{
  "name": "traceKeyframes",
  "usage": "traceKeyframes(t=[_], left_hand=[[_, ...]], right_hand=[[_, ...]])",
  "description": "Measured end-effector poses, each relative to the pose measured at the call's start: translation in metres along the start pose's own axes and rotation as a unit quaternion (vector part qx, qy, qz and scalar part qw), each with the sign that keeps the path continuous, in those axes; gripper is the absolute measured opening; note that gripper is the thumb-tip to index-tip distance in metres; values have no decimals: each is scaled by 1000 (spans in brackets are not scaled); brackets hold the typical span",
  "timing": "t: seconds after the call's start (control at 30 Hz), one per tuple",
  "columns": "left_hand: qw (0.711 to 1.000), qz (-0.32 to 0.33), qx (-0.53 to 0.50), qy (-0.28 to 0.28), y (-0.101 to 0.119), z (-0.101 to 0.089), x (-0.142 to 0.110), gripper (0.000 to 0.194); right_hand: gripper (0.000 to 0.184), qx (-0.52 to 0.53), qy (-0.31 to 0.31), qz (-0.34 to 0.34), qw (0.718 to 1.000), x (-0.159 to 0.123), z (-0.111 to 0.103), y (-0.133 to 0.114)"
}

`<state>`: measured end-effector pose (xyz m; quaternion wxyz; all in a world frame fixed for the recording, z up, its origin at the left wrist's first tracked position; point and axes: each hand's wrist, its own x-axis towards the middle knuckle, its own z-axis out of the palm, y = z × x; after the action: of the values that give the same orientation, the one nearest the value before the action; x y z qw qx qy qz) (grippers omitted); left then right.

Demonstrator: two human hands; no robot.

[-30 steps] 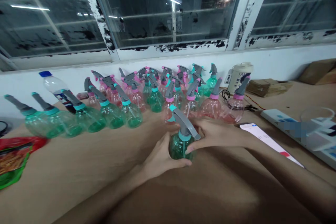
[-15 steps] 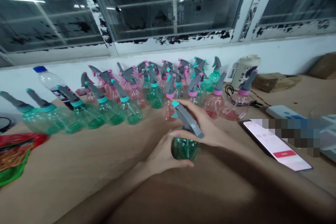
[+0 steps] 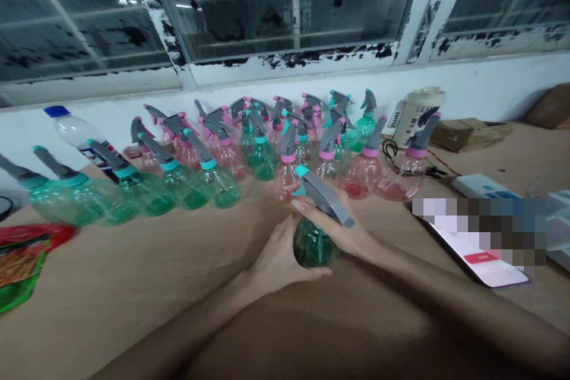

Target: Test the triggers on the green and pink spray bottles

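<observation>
A round green spray bottle (image 3: 314, 243) with a grey and turquoise trigger head (image 3: 327, 197) is between my two hands at the front middle of the table. My left hand (image 3: 274, 261) cups the bottle's body from the left, thumb low along its near side. Around the neck, just below the grey head, my right hand (image 3: 354, 237) is wrapped, with fingertips close to the turquoise trigger. Part of the neck is hidden by the right fingers. Right behind it stands a pink spray bottle (image 3: 285, 178).
Green spray bottles (image 3: 222, 187) line the left; pink ones (image 3: 358, 175) stand right, with several more behind. A blue-capped bottle (image 3: 80, 136), a coffee cup (image 3: 421, 110) and a cardboard piece (image 3: 469, 133) are near the wall. A phone (image 3: 499, 270) lies right, a red-green packet (image 3: 22, 261) left.
My right hand's fingers have shifted higher around the neck, toward the trigger. The spray head has moved slightly right, and the view has shifted a little. My left hand keeps its hold.
</observation>
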<state>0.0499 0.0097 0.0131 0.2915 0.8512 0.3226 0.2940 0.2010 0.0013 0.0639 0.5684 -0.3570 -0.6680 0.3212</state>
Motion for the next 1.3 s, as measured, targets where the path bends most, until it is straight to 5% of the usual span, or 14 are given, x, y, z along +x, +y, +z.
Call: traceKeyframes(t=[0.47,0.73,1.3], left_hand=[[999,-21,-29,-22,-4,0,-2,108],[989,-50,117,-73,-11,-3,-5,124],[971,9,219,-98,-13,0,-4,106]], right_hand=[[10,-18,6,-11,1000,0,-1,-2],[16,-51,-17,-7,999,2,-15,10],[18,-123,7,-35,992,-3,-15,1]])
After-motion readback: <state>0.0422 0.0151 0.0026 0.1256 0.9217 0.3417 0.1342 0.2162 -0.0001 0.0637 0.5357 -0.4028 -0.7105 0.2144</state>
